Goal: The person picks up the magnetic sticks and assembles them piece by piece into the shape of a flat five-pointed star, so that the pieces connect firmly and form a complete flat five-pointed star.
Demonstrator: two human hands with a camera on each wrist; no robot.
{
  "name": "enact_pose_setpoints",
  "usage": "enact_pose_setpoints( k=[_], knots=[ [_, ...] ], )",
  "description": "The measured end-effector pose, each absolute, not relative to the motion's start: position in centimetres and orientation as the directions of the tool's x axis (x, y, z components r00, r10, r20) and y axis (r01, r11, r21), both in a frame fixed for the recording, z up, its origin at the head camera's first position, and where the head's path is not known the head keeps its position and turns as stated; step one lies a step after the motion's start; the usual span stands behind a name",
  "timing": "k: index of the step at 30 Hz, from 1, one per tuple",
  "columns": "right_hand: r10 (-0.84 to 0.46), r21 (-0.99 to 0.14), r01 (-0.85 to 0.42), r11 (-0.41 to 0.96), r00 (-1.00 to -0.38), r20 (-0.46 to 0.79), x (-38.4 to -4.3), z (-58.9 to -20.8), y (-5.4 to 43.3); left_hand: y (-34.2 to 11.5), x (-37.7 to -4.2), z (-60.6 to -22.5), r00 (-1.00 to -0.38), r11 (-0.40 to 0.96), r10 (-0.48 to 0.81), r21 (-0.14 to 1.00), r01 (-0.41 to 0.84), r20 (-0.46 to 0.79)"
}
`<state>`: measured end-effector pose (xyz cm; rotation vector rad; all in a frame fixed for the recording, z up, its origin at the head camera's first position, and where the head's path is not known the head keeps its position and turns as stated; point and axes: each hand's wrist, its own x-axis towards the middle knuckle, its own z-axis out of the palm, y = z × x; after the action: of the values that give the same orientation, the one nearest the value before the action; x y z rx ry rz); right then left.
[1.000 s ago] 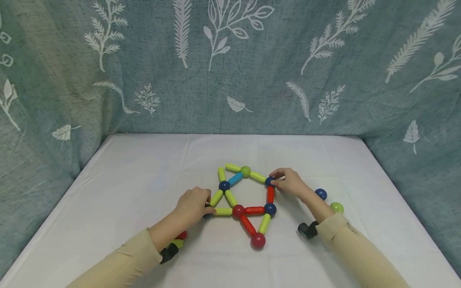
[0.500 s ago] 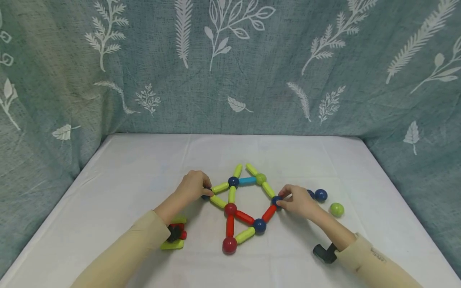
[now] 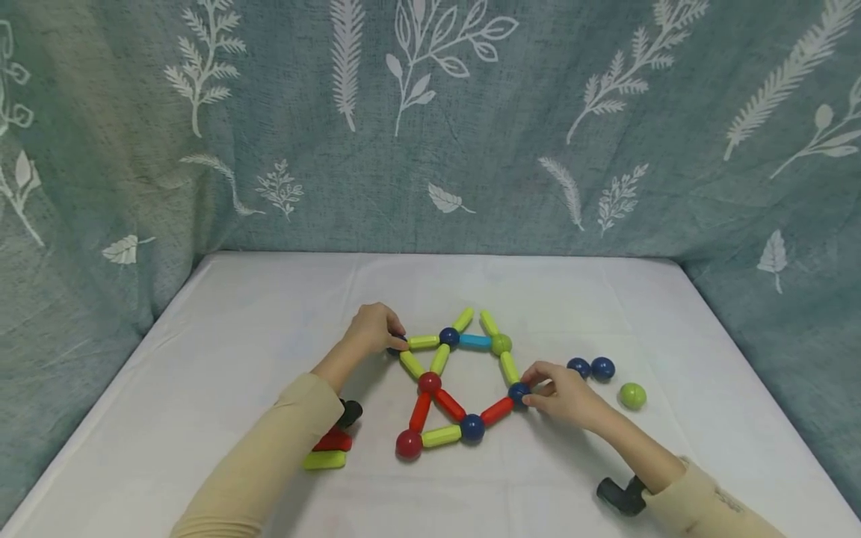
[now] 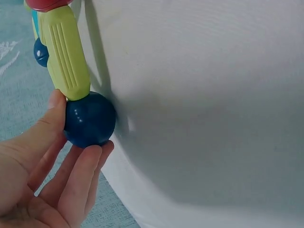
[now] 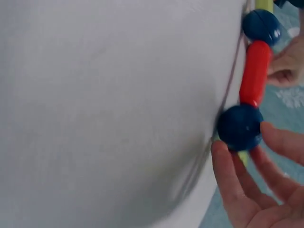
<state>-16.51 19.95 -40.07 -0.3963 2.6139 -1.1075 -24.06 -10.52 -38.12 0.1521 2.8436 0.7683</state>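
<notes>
A flat figure of joined rods and balls lies on the white table. My left hand point(image 3: 373, 329) pinches the dark blue ball point(image 4: 90, 119) at its left corner, thumb on one side and fingertips on the other. A yellow-green rod point(image 4: 67, 54) runs from that ball to a red ball point(image 3: 430, 382). At the right corner my right hand point(image 3: 561, 392) grips another blue ball point(image 5: 240, 127), which joins a red rod point(image 5: 255, 73). A blue rod point(image 3: 475, 341) links a blue ball point(image 3: 449, 337) to a green ball point(image 3: 501, 344). Two yellow-green rods point outward at the far side.
Two loose blue balls point(image 3: 602, 368) and a loose green ball point(image 3: 632, 395) lie right of the figure. Beside the left forearm are loose red rods point(image 3: 334, 440) and a yellow-green rod point(image 3: 325, 459). A patterned curtain point(image 3: 430, 149) hangs behind the table.
The figure has turned clockwise as seen from the head view. My left hand has moved away from me, my right hand nearer, each still holding its blue ball.
</notes>
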Motion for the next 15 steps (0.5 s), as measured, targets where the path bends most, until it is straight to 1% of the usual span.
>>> enact_pose_setpoints(
  k=[5,10,15],
  knots=[
    [-0.399,-0.746,-0.238,0.622,-0.916,-0.041,-16.1,-39.4,22.3,-10.0,-24.0,-38.0,-0.976,0.876,0.150,0.478,0.058,-0.155],
    [-0.313,-0.754,-0.237,0.612,-0.949,0.044,-15.5,-38.3,25.3,-9.8,-24.2,-38.0,-0.978,0.886,0.130,0.463,0.040,-0.163],
    [-0.200,-0.727,-0.198,0.658,-0.976,0.085,-14.9,-37.8,28.4,-10.0,-24.4,-38.0,-0.978,0.884,0.122,0.467,0.030,-0.168]
  ],
)
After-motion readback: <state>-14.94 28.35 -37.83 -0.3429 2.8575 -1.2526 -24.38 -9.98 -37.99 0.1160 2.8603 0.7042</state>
